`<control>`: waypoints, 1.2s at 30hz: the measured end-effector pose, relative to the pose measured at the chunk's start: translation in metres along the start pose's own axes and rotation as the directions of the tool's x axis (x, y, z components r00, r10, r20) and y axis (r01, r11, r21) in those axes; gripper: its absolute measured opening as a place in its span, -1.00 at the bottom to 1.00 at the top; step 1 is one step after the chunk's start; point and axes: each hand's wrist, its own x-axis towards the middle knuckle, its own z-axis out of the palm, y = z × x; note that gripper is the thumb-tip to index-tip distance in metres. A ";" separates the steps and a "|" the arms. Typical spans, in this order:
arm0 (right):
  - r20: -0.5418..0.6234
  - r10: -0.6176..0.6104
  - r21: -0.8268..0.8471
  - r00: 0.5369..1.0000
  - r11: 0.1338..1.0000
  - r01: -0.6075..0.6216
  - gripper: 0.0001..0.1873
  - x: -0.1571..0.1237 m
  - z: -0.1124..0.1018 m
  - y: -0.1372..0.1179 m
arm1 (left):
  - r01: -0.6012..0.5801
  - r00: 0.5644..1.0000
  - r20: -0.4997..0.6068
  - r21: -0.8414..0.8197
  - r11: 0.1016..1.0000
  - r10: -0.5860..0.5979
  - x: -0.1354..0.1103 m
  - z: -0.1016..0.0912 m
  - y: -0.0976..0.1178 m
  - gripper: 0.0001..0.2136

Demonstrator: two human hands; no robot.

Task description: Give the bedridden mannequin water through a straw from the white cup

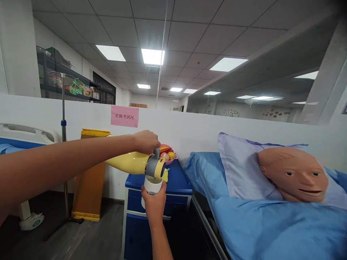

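Observation:
My left hand [147,141] is closed round the grey handle of a yellow thermos jug [132,163]. The jug lies tilted nearly sideways, its grey collar and spout pointing right and down. Just below the spout is a white cup [153,185], held upright with its mouth facing up. My right hand [155,198] wraps round this cup from below and the right. Spout and rim are very close; whether they touch, or whether liquid runs between them, I cannot tell. Both are in front of a blue bedside cabinet [177,177].
On the cabinet stand a pink basket of fruit [168,157] and a yellow item [166,176]. To the right, a manikin [295,173] lies on a pillow [241,169] under blue bedding [271,224]. An orange board [89,180] and an IV pole [64,119] are at left.

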 end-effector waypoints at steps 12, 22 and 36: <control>0.053 0.009 -0.032 0.999 0.999 -0.007 -0.35 -0.011 -0.011 -0.010 | -0.127 0.992 0.022 0.055 0.990 0.126 0.004 -0.018 0.017 -0.84; -0.016 0.022 0.033 1.000 0.999 -0.021 -0.41 -0.012 -0.017 -0.020 | -0.207 0.977 -0.017 0.105 0.973 0.210 0.016 -0.033 0.026 -0.85; -0.021 -0.035 0.119 0.999 0.992 0.038 -0.38 -0.009 -0.016 -0.009 | -0.197 0.980 0.008 0.088 0.976 0.197 0.025 -0.044 0.035 -0.90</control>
